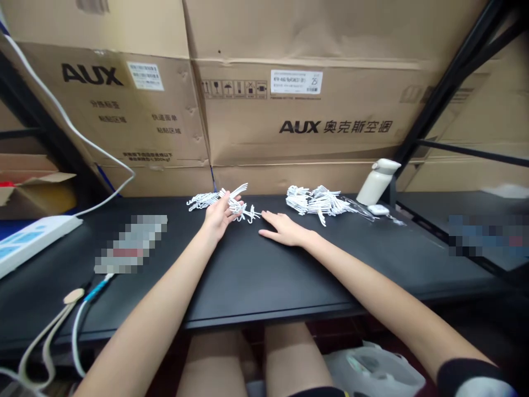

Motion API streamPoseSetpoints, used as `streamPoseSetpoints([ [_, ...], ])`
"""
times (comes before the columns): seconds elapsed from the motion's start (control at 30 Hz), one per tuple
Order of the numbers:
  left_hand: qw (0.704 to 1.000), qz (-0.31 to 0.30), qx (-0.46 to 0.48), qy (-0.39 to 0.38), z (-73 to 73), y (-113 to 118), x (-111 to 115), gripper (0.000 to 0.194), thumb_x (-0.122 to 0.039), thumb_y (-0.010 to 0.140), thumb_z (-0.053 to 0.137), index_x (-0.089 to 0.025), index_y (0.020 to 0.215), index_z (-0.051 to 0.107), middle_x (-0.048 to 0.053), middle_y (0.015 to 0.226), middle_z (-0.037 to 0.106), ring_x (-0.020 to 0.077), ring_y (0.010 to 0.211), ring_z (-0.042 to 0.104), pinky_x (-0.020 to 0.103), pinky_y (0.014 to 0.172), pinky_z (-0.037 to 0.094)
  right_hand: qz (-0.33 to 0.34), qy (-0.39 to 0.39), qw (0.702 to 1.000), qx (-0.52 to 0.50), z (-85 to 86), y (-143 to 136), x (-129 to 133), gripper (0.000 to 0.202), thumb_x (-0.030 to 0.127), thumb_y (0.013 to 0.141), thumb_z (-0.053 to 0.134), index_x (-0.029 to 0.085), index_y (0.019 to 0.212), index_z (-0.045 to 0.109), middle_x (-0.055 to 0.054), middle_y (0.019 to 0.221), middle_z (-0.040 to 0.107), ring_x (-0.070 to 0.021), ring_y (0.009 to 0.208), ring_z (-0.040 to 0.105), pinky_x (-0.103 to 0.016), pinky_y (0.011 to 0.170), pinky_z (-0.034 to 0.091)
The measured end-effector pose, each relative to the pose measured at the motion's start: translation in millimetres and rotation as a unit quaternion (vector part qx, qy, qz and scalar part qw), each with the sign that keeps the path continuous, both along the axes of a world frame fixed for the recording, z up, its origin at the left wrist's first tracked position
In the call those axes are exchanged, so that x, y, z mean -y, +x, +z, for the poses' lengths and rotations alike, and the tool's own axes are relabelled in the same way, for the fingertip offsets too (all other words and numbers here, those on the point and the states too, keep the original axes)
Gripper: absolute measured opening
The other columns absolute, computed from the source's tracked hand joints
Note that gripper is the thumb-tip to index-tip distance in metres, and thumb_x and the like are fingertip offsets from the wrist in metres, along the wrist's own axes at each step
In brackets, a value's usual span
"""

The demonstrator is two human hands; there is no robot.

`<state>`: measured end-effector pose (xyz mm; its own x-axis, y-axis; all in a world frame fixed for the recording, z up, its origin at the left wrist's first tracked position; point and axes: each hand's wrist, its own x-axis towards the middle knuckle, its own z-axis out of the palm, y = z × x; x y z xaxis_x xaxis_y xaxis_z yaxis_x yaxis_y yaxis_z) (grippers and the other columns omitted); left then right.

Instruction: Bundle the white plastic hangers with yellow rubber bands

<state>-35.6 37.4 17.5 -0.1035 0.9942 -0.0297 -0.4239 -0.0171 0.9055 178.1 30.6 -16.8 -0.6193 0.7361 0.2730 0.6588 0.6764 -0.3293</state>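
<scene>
Toward the back of the black table, my left hand [220, 215] is closed loosely around a bunch of thin white hooks [236, 206]. Some of their ends stick up past the fingers. Behind that hand lies a small pile of similar white hooks [201, 201]. A few loose ones [250, 213] rest between my two hands. My right hand [285, 229] lies low over the tabletop with its fingers stretched out, fingertips close to those loose hooks. Farther right is a larger heap of white hooks [318, 201], apart from both hands.
A cream bottle [377, 182] stands at the back right, with a small white case [378, 210] beside it. Cardboard boxes [248, 127] form the back wall. On the left are a white power strip [37, 240], a blurred flat device [131, 242] and cables. Black posts frame the table [264, 286].
</scene>
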Motion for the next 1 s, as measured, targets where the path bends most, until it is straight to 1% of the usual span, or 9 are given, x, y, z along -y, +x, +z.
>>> streamPoseSetpoints([
  [0.17,0.999,-0.033,0.002,0.01,-1.7,-0.6,-0.8,0.018,-0.029,0.088,0.058,-0.013,0.094,0.062,0.013,0.106,0.07,0.0201,0.088,0.07,0.03,0.072,0.058,-0.013,0.031,0.999,0.003,10.8,17.6,-1.4,0.045,0.04,0.088,0.056,0.013,0.123,0.061,-0.019,0.126,0.06,-0.0345,0.127,0.048,-0.046,0.101,0.043],
  [0.3,0.998,-0.058,-0.017,0.017,-2.9,-0.1,-1.2,0.019,-0.03,0.087,0.059,-0.013,0.095,0.062,0.014,0.107,0.07,0.0211,0.089,0.07,0.031,0.07,0.059,-0.084,0.057,0.995,-0.002,8.4,30.5,-12.1,0.022,0.019,0.083,0.061,0.017,0.102,0.072,-0.014,0.105,0.071,-0.0307,0.102,0.066,-0.041,0.089,0.05],
  [0.4,0.994,-0.101,-0.049,0.015,-3.8,0.8,1.0,0.022,-0.031,0.084,0.064,-0.012,0.096,0.062,0.016,0.108,0.069,0.0226,0.087,0.07,0.034,0.07,0.059,-0.13,0.062,0.989,-0.03,4.7,35.6,-21.0,0.017,0.008,0.077,0.061,0.018,0.084,0.073,-0.009,0.084,0.074,-0.0255,0.081,0.069,-0.036,0.078,0.052],
  [0.5,0.983,-0.157,-0.092,0.013,-5.7,2.2,4.6,0.028,-0.033,0.079,0.069,-0.013,0.099,0.063,0.016,0.109,0.069,0.0234,0.087,0.07,0.037,0.072,0.059,-0.129,0.059,0.986,-0.082,4.1,37.6,-26.1,0.018,0.002,0.072,0.061,0.016,0.076,0.072,-0.008,0.074,0.072,-0.0218,0.072,0.068,-0.035,0.073,0.053],
  [0.6,0.971,-0.191,-0.146,0.012,-8.2,4.2,6.9,0.034,-0.036,0.077,0.072,-0.013,0.1,0.064,0.016,0.106,0.07,0.0236,0.087,0.07,0.036,0.073,0.059,-0.139,0.043,0.97,-0.194,7.5,37.5,-26.4,0.015,0.007,0.071,0.062,0.015,0.078,0.071,-0.006,0.073,0.072,-0.0192,0.068,0.068,-0.034,0.071,0.055],
  [0.73,0.957,-0.218,-0.191,0.005,-10.4,6.3,7.3,0.038,-0.041,0.075,0.073,-0.014,0.101,0.064,0.015,0.106,0.07,0.0242,0.09,0.07,0.035,0.075,0.058,-0.166,0.001,0.906,-0.389,14.9,33.8,-22.3,0.014,0.02,0.07,0.068,0.013,0.082,0.071,-0.008,0.078,0.073,-0.0209,0.072,0.07,-0.035,0.073,0.058],
  [0.83,0.95,-0.24,-0.199,0.002,-11.6,7.0,7.4,0.039,-0.043,0.075,0.073,-0.015,0.101,0.064,0.015,0.108,0.07,0.0249,0.093,0.07,0.035,0.076,0.058,-0.144,-0.032,0.877,-0.458,18.9,30.0,-18.3,0.018,0.025,0.069,0.07,0.013,0.082,0.07,-0.009,0.078,0.073,-0.0222,0.073,0.071,-0.038,0.077,0.058],
  [0.9,0.946,-0.25,-0.208,0.0,-12.4,7.3,7.7,0.04,-0.044,0.075,0.072,-0.015,0.101,0.064,0.015,0.108,0.07,0.0256,0.094,0.07,0.035,0.076,0.058,-0.122,-0.052,0.877,-0.462,20.0,27.4,-15.6,0.019,0.027,0.068,0.071,0.013,0.082,0.071,-0.009,0.078,0.073,-0.0223,0.073,0.071,-0.038,0.076,0.058],
  [1.0,0.942,-0.254,-0.218,0.001,-13.2,7.6,7.8,0.042,-0.045,0.074,0.072,-0.015,0.102,0.064,0.016,0.11,0.07,0.0263,0.095,0.069,0.035,0.076,0.058,-0.099,-0.063,0.895,-0.43,19.2,23.9,-12.6,0.02,0.028,0.066,0.074,0.013,0.08,0.072,-0.009,0.078,0.073,-0.0222,0.072,0.071,-0.037,0.074,0.058],
])
